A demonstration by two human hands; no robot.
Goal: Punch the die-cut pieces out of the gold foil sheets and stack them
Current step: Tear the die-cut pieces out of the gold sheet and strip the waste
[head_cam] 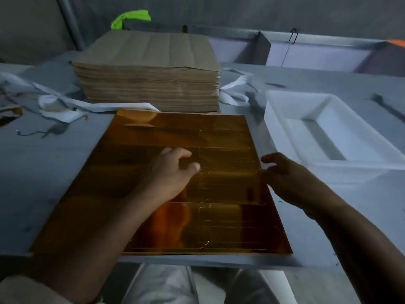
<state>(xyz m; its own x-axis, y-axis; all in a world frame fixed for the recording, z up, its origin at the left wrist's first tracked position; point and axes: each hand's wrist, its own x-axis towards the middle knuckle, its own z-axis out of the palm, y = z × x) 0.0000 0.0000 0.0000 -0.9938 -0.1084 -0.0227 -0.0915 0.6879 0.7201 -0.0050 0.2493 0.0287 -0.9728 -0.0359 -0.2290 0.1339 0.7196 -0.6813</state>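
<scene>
Task item: the gold foil sheet (228,132) lay flat on the grey tabletop (39,172), and its near edge ran along the tabletop's near edge.
Die-cut lines: these were legible on the sheet's right half as notched outlines and dotted rows. The left half was in shadow and its lines were hard to make out.
Left hand (171,172): it was over the middle of the sheet with the fingers bent and close together and the thumb pointing right. The fingertips were hidden under the knuckles, so I could not tell whether they pinched or only pressed the foil.
Right hand (287,178): it was at the sheet's right edge with the thumb apart from the fingers. The fingertips were blurred against the edge, so the grip could not be told.
Forearms: both covered part of the near sheet.
Brown paper stack (146,69): a tall pile stood just beyond the sheet's far edge, with its base partly hidden behind the sheet.
White tray (282,119): it sat just right of the sheet, and its right side was cut off by the frame.
White strips (65,106): these lay loose at far left.
Green object (131,18): it was behind the stack, partly hidden and not identifiable.
</scene>
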